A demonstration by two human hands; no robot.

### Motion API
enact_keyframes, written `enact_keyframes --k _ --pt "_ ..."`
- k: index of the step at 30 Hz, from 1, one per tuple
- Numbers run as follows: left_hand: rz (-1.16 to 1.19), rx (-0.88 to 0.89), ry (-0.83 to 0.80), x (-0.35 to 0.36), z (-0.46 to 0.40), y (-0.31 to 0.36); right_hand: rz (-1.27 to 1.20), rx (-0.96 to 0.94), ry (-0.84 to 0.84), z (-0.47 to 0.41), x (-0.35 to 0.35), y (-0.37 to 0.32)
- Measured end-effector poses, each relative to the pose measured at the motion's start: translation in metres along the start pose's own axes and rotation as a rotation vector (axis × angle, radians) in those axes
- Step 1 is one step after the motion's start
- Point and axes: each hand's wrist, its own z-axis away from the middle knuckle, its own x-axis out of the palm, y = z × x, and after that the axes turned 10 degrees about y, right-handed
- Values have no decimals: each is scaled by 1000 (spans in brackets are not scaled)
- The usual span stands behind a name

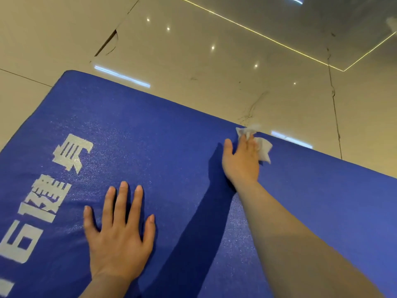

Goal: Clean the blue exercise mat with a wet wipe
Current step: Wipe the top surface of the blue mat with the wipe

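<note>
The blue exercise mat [167, 147] lies flat on the floor and fills most of the view, with white printed characters along its left part. My right hand [241, 160] reaches to the mat's far edge and presses a crumpled white wet wipe [263, 147] onto the mat; the wipe sticks out beyond my fingertips and to the right. My left hand [119, 231] rests palm down on the mat nearer to me, fingers spread, holding nothing.
Glossy beige floor tiles [214, 61] lie beyond the mat's far edge, with dark grout lines, a crack on the right and reflected ceiling lights. A thin bright line runs across the floor at the top right.
</note>
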Motion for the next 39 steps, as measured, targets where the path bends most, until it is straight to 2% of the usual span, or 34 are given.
enact_keyframes --k 3,6,9,14,16,18,21,24,26,28,31,33,36,37,39 --pt "11 -9 13 -1 1 0 -165 -430 -122 39 16 -44" --pt "19 -7 6 -2 0 2 -78 -644 -308 76 26 -60" --pt "33 -13 -5 -2 -1 3 7 -546 -235 72 23 -33" --pt "57 -11 -39 -4 -2 1 59 6 -23 32 -22 63" --pt "59 -5 -65 -5 -3 -1 89 105 -38 35 -35 89" --pt "49 2 -122 -6 -3 -1 76 38 -75 49 -35 88" --pt "54 -6 -188 -13 -7 -1 21 -245 -235 88 -19 46" --pt "130 -27 -357 -23 -19 -3 58 -465 -413 120 -4 3" --pt "51 41 -493 -32 -28 -11 98 -540 -441 130 -1 0" --pt "-63 157 -604 -44 -41 -21 91 -498 -377 130 -6 17" --pt "-123 257 -710 -61 -47 -31 99 -260 -205 122 -20 71" --pt "-229 350 -729 -67 -34 -27 127 -82 -90 119 -35 114" --pt "-360 412 -710 -75 -13 -8 143 118 -94 125 -50 144" --pt "-363 420 -701 -78 -6 0 150 118 -105 130 -47 144" --pt "-359 504 -674 -83 13 17 120 -35 -112 149 -38 125"
